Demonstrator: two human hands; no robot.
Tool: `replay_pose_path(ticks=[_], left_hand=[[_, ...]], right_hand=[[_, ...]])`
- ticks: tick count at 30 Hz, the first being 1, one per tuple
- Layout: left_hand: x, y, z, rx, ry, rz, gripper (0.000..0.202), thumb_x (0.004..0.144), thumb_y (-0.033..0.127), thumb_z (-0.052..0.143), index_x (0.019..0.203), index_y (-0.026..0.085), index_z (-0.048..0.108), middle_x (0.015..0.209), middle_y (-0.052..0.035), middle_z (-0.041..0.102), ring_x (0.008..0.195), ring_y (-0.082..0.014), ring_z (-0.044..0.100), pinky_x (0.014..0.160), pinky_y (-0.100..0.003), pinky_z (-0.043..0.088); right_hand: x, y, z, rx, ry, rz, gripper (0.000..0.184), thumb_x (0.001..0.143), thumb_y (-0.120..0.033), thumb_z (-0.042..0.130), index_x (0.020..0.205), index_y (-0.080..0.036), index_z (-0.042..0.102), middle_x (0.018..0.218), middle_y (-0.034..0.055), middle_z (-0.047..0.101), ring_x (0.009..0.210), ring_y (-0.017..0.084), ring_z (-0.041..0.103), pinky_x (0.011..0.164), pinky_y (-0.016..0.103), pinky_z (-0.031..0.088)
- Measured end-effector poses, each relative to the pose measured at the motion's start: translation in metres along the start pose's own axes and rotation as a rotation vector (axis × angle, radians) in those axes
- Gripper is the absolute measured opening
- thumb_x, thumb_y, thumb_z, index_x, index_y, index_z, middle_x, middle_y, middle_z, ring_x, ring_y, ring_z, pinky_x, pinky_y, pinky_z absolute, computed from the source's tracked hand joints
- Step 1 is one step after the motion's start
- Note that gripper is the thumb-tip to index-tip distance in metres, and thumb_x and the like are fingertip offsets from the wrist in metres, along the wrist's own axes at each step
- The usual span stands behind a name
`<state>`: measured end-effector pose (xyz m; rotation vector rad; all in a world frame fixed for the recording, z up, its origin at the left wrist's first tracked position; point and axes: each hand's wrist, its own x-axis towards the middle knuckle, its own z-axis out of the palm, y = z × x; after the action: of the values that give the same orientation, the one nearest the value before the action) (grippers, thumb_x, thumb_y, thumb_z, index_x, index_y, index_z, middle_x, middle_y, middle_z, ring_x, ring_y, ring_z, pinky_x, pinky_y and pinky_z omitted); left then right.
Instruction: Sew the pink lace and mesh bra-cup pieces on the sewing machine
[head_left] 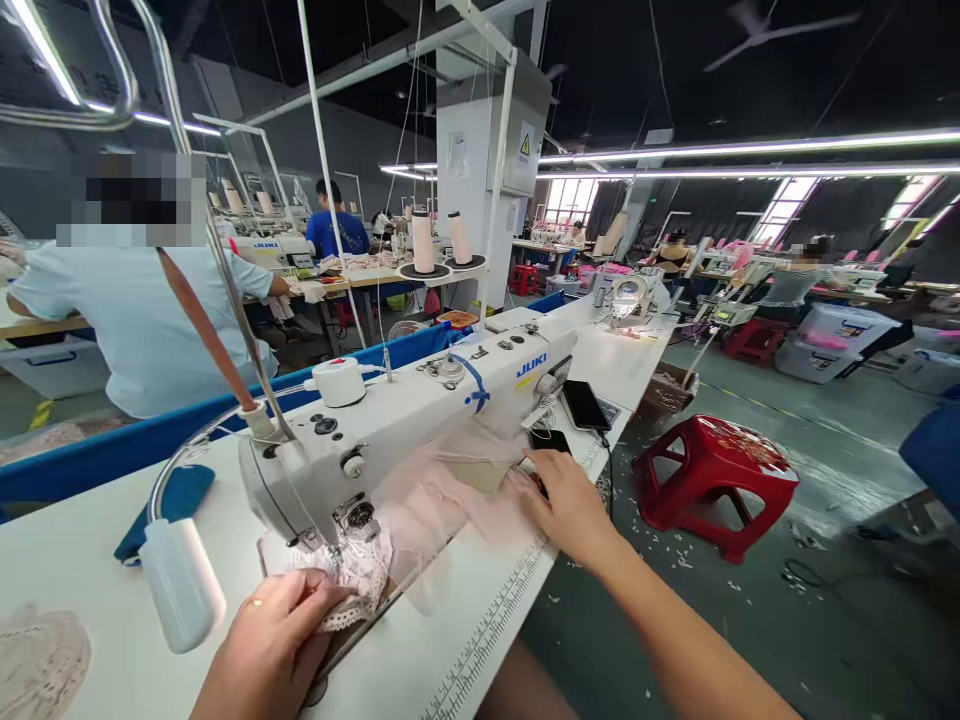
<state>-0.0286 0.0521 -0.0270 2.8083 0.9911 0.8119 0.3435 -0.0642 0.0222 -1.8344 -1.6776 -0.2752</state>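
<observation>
My left hand (pixel 281 625) is closed on the edge of a piece of pale pink lace fabric (pixel 364 575), beside the needle area of a white JUKI sewing machine (pixel 412 400). The lace lies under the machine head. From it, sheer pink mesh (pixel 450 490) spreads rightward across the bed, below the arm. My right hand (pixel 562 505) rests farther right, at the far end of the mesh near a dark phone-like object (pixel 551 440). Its fingers are bent together around something small and dark, mostly hidden.
A black phone (pixel 586 407) with a cable lies right of the machine. A ruler scale (pixel 487 620) runs along the table's front edge. A lamp (pixel 180 585) and more lace (pixel 41 660) are at left. A red stool (pixel 720 480) stands right; a person (pixel 150 320) sits across.
</observation>
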Motion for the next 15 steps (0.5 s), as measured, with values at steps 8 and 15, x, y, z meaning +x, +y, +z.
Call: replay_pose_path(ticks=[8, 15], left_hand=[[-0.004, -0.011, 0.004, -0.023, 0.028, 0.018, 0.022, 0.092, 0.030, 0.055, 0.100, 0.030, 0.076, 0.100, -0.0034, 0.072, 0.091, -0.0238, 0.066, 0.078, -0.029, 0.053], [0.003, -0.001, -0.004, -0.062, 0.031, 0.022, 0.021, 0.094, 0.027, 0.055, 0.103, 0.030, 0.074, 0.102, -0.0030, 0.073, 0.090, -0.0238, 0.065, 0.077, -0.030, 0.052]], right_hand=[[-0.031, -0.041, 0.029, 0.290, -0.231, -0.409, 0.032, 0.101, -0.027, 0.056, 0.132, -0.021, 0.059, 0.119, 0.0101, 0.073, 0.109, 0.026, 0.065, 0.096, 0.042, 0.049], [0.011, 0.007, -0.005, -0.049, -0.138, 0.148, 0.026, 0.103, -0.018, 0.044, 0.107, -0.019, 0.069, 0.105, 0.0102, 0.074, 0.100, 0.024, 0.066, 0.087, 0.034, 0.049]])
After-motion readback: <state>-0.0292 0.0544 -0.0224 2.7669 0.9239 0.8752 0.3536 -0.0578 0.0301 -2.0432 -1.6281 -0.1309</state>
